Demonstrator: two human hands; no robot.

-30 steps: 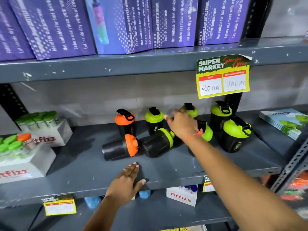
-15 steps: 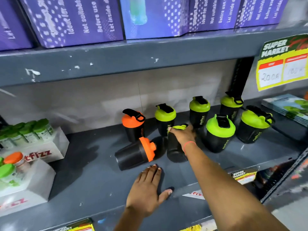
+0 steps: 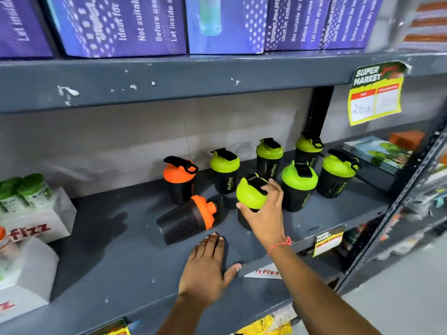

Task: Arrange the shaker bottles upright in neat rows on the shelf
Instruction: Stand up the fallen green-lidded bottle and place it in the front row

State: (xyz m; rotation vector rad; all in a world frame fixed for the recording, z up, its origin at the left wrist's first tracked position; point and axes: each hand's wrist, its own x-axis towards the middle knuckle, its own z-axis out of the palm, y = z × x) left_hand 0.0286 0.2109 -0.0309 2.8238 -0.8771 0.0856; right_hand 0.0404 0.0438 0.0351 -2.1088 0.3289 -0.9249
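Right hand (image 3: 263, 213) is hiding the held green-lidded shaker's (image 3: 249, 194) body; price tag's (image 3: 376, 93) second figure is blurring out.

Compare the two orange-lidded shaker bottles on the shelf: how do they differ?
The back orange-lidded bottle stands upright; the front orange-lidded bottle lies on its side. The back one shows a black flip cap and loop; none shows on the front one. Both have black bodies.

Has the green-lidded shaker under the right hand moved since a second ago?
Yes. The green-lidded shaker lay on its side beside the tipped orange-lidded shaker; now the right hand holds it nearly upright.
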